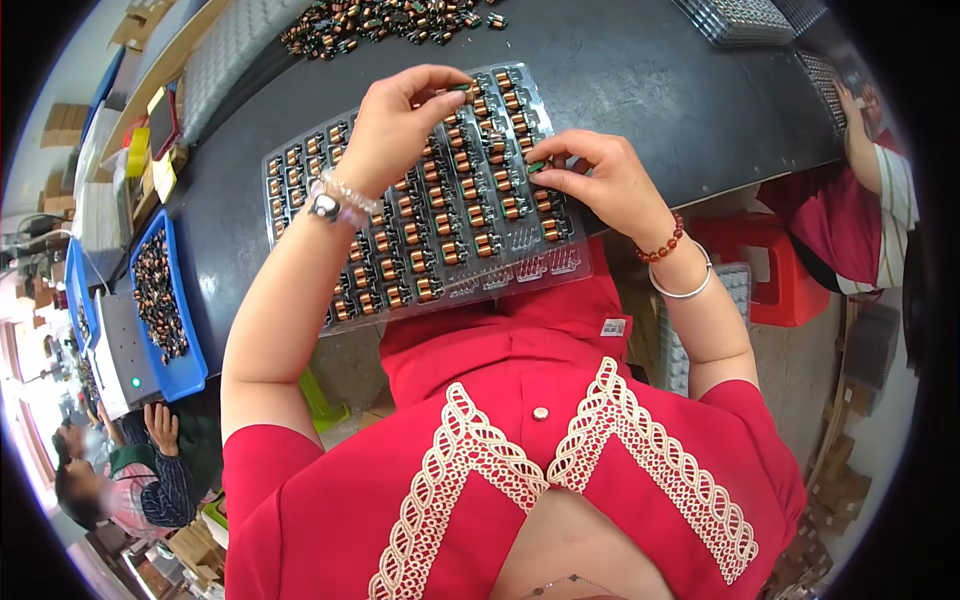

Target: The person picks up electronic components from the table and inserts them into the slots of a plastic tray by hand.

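A clear plastic tray [590, 256] with rows of small pockets lies at the table's near edge. Most pockets hold copper-wound coils [428, 288] with small green and black parts. My left hand [400, 120] reaches over the tray's far side, thumb and forefinger pinching a small coil part [461, 88] with a green edge. At the right edge of the tray, my right hand [600, 178] pinches another small coil part [537, 167], also showing green, mostly hidden by the fingertips. A few near-right pockets [525, 240] have no coil in them.
Loose coils [375, 22] lie heaped at the back of the dark table [640, 100]. Stacked trays [735, 20] stand far right. A blue bin [195, 350] of small parts is at left. Co-workers sit at both sides; a red stool [775, 270] stands at right.
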Action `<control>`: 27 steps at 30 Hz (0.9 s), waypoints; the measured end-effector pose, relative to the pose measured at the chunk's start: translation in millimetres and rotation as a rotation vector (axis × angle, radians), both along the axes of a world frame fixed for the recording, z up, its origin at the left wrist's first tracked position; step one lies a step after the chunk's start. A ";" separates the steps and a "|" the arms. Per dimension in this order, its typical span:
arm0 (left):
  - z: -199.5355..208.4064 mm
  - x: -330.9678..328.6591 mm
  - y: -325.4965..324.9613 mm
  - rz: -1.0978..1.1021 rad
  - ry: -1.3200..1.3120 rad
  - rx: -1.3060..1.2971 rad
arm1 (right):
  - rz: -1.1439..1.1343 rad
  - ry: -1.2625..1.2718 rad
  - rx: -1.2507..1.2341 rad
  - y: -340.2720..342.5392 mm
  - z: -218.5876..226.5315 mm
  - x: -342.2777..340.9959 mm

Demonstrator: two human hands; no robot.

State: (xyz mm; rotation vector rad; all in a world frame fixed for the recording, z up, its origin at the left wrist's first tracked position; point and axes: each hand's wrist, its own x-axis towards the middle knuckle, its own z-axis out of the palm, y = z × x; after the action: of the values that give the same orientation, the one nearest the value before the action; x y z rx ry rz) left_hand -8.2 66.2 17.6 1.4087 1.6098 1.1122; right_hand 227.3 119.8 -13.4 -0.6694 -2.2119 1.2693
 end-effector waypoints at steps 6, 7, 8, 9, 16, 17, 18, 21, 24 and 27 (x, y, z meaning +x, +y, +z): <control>-9.2 12.9 -32.8 0.045 -0.438 -0.077 | -0.065 -0.108 0.125 -2.6 2.8 -7.1; -9.9 15.5 -35.9 0.079 -0.455 -0.107 | -0.065 -0.109 0.126 -2.5 -0.6 -6.0; -13.5 16.6 -38.6 0.069 -0.458 -0.119 | -0.058 -0.055 0.293 -1.6 -7.4 -4.6; -14.5 18.9 -41.0 0.056 -0.410 -0.116 | -0.050 -0.001 0.459 -1.4 -10.9 -3.8; -16.2 34.4 -56.4 0.056 -0.381 -0.074 | -0.206 -0.144 0.807 -12.6 -5.7 -9.2; -16.5 38.9 -60.7 0.012 -0.337 -0.055 | -0.225 -0.177 0.795 -14.6 -5.0 -10.5; -22.0 44.8 -65.2 -0.026 -0.275 0.013 | -0.245 -0.210 0.784 -16.0 -4.4 -10.9; -21.4 58.6 -75.0 -0.181 0.232 0.236 | -0.260 -0.132 0.769 -14.9 -10.3 -10.8; -29.1 60.8 -77.7 -0.206 0.328 0.297 | -0.246 -0.110 0.759 -15.3 -9.8 -10.3; -33.2 59.1 -79.4 -0.209 0.378 0.324 | -0.243 -0.090 0.734 -15.3 -10.5 -9.3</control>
State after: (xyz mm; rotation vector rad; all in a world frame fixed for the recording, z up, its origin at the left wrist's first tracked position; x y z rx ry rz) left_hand 50.9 -13.2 -15.7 2.0513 1.5293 1.0600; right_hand 218.1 104.4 -23.9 -0.6629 -2.3448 0.2612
